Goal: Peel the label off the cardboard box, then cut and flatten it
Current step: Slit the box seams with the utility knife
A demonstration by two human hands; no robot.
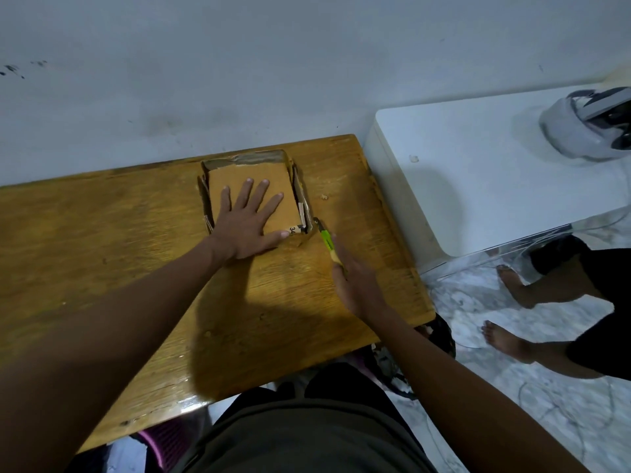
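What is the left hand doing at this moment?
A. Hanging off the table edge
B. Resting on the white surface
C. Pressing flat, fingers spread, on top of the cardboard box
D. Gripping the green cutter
C: the left hand lies palm-down, fingers spread, on the cardboard box, while the right hand holds the green cutter at the box's near right corner.

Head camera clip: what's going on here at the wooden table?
A person's left hand presses flat on a small brown cardboard box on the wooden table. The right hand holds a green-handled utility knife, its tip at the box's near right corner. The box looks partly torn open, not yet flat.
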